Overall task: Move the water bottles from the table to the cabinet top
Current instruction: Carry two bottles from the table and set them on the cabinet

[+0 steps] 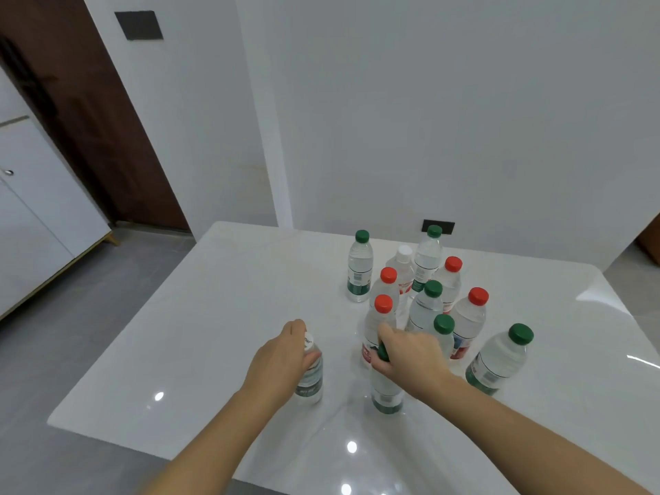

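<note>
Several clear water bottles with green, red and white caps stand on a glossy white table [221, 301]. My left hand [282, 359] is wrapped around the neck of a white-capped bottle [310, 378] near the table's front. My right hand [410, 355] grips the top of a green-capped bottle [385, 391] beside it. Both bottles stand upright on the table. Behind my right hand is a tight cluster of bottles [425, 298]. One green-capped bottle [360, 267] stands apart at the back and another green-capped one [498, 360] at the right. A white cabinet [32, 223] stands at the far left.
A grey tiled floor [89, 301] lies between the table and the cabinet. A dark wooden door [89, 119] is behind the cabinet. White walls back the table, with a black socket [438, 226] low on the wall.
</note>
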Demonstrator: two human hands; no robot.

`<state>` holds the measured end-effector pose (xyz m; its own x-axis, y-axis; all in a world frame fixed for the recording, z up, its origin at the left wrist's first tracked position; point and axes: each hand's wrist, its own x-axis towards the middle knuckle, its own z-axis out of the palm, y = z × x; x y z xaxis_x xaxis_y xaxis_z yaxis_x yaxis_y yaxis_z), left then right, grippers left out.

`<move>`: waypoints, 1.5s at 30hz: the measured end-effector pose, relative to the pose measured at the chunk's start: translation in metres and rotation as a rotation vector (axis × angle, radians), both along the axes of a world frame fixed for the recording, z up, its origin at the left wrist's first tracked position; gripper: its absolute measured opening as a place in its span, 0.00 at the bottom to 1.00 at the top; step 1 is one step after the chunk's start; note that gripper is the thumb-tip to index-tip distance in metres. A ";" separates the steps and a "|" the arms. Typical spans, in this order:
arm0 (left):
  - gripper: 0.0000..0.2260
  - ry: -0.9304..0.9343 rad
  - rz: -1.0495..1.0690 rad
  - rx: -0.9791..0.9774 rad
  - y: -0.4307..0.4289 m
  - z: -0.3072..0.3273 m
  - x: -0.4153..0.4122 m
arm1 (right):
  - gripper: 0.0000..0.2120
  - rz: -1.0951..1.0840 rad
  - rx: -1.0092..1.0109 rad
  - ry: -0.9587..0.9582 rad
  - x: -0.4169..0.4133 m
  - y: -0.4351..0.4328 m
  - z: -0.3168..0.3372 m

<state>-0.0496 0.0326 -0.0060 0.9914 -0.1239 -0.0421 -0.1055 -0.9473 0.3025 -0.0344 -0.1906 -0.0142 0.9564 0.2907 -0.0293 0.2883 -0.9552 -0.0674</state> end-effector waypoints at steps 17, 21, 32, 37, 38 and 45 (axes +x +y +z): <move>0.09 -0.146 0.342 -0.549 0.031 -0.049 -0.043 | 0.15 -0.249 0.602 -0.059 -0.012 0.031 -0.041; 0.15 -0.187 0.469 -0.806 0.020 -0.068 -0.047 | 0.17 -0.347 0.844 -0.032 -0.025 0.033 -0.058; 0.29 -0.057 0.659 -1.030 0.005 -0.124 -0.039 | 0.32 -0.421 1.189 0.231 -0.022 0.040 -0.108; 0.24 0.042 0.724 -0.962 0.007 -0.160 -0.041 | 0.38 -0.534 1.073 0.368 -0.028 0.038 -0.159; 0.22 0.079 0.745 -0.945 0.008 -0.168 -0.041 | 0.38 -0.554 1.059 0.387 -0.028 0.038 -0.167; 0.17 0.188 0.789 -0.855 0.008 -0.189 -0.039 | 0.32 -0.609 0.998 0.422 -0.030 0.038 -0.201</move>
